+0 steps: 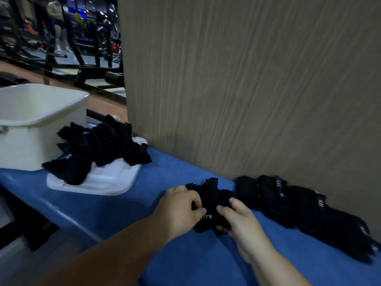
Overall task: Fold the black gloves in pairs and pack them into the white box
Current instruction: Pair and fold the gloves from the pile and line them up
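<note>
Wood-grain panel (247,89): stands upright along the far edge of the bench, just beyond the hands. It fills most of the view and closes off that side.

Blue bench (127,205): narrow strip. Its near edge runs diagonally under the left forearm, with a dim floor below it. There is bare blue surface between the hands and the lid, and more on the near side of the hands.

White box (31,131): far left of the hands, on the bench end, open top. Contents can't be seen.

Folded black gloves (299,207): a row lying against the foot of the panel, starting just right of the hands and running off to the right. White lettering shows on the cuffs.

Loose black gloves (103,145): a tangled heap beyond and left of the hands, beside the box.

White lid (107,180): flat on the bench under that heap, its near corner bare.

Glove bundle (210,205): bunched between both hands, low over the bench, cuff lettering facing up.

Left hand (181,207): fingers curled, thumb and fingertips pinching the bundle's left side.

Right hand (243,226): thumb and forefinger pinching its right side, other fingers tucked beneath.

Room: dark metal frames (61,38) left of the panel, blurred.
</note>
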Demonstrator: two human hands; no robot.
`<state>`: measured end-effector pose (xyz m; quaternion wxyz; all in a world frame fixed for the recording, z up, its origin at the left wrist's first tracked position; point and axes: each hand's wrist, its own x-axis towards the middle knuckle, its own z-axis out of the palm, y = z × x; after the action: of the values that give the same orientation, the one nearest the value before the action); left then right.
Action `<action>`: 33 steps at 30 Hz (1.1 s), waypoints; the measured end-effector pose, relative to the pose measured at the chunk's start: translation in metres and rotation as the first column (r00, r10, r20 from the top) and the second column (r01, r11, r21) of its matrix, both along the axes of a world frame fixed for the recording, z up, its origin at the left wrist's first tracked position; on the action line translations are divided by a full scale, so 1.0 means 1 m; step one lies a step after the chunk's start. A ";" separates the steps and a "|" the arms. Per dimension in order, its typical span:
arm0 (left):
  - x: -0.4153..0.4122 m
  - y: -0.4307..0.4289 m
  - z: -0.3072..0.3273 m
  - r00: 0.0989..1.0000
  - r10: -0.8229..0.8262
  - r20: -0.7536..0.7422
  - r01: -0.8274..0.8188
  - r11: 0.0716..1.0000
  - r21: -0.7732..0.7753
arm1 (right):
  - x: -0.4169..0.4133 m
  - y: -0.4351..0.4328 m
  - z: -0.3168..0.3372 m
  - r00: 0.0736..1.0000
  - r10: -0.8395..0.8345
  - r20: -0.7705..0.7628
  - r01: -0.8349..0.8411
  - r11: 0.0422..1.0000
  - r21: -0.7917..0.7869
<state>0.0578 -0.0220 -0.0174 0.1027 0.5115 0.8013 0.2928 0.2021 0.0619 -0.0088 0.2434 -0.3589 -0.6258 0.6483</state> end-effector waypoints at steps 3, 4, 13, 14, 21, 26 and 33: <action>0.017 0.007 0.004 0.986 -0.075 0.152 0.073 0.997 0.016 | 0.014 0.006 -0.002 0.997 -0.046 -0.060 0.043 0.998 -0.041; 0.022 0.009 0.005 0.964 -0.094 0.250 0.094 0.996 0.013 | 0.016 0.007 -0.002 0.996 -0.059 -0.066 0.057 0.997 -0.042; 0.032 0.020 0.009 0.738 -0.095 0.668 -0.038 0.983 0.182 | 0.019 0.017 -0.001 0.984 0.084 -0.158 -0.083 0.996 0.013; 0.030 0.020 0.009 0.713 -0.097 0.694 -0.032 0.985 0.171 | 0.018 0.019 -0.001 0.981 0.103 -0.162 -0.099 0.995 0.031; 0.026 0.027 0.011 0.463 -0.096 0.881 -0.152 0.971 0.186 | 0.018 0.030 0.003 0.990 -0.047 -0.130 0.076 0.971 0.227; 0.022 0.031 0.009 0.182 -0.251 0.951 -0.085 0.959 0.270 | 0.028 0.042 0.003 0.966 -0.239 0.103 0.210 0.950 0.232; 0.020 0.027 0.010 0.050 -0.283 0.958 0.108 0.955 0.277 | 0.020 0.037 0.005 0.964 -0.140 -0.227 0.104 0.981 -0.162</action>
<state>0.0778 0.0048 -0.0071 0.6219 0.2866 0.4206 0.5951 0.2222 0.0991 -0.0037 0.3286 -0.3339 -0.5188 0.7151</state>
